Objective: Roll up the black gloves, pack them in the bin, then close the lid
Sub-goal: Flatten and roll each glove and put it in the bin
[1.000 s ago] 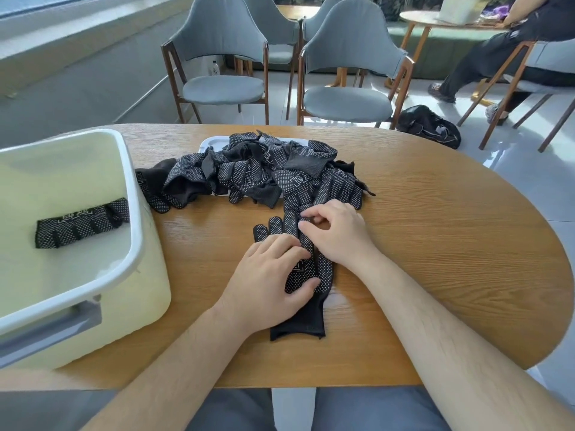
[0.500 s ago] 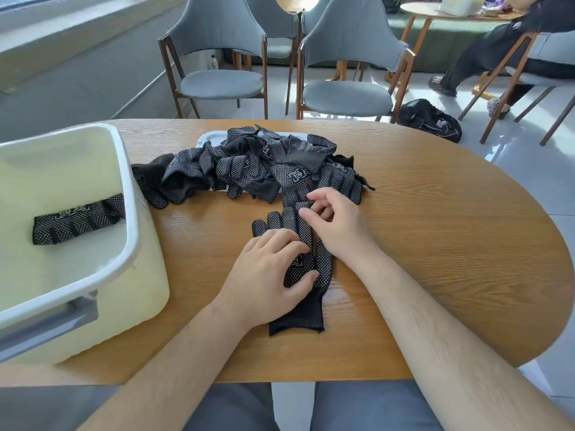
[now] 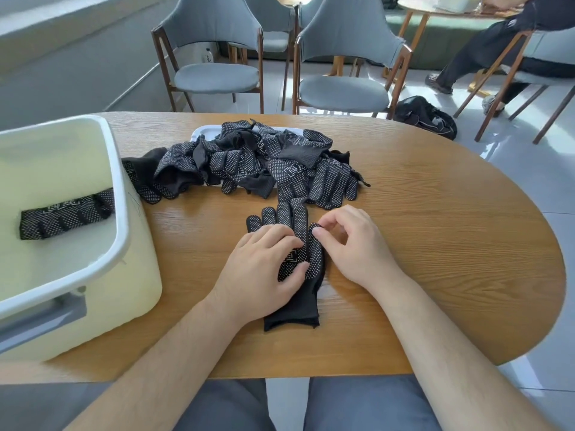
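The left hand (image 3: 264, 269) presses the glove (image 3: 295, 309) flat; the right hand (image 3: 357, 247) pinches its thumb. Risk: an uneven tuck, a loose roll unravelling in the bin (image 3: 121, 188).

Right, both arms are in shot: the left forearm (image 3: 174, 353) and the right forearm (image 3: 441, 346) are bare all the way to the bottom edge of my view, with fine dark hair along them. The left hand (image 3: 264, 272) and right hand (image 3: 357, 244) are bare too, nails cut short. Below them I see plain grey-blue trousers (image 3: 224, 405) over both thighs.
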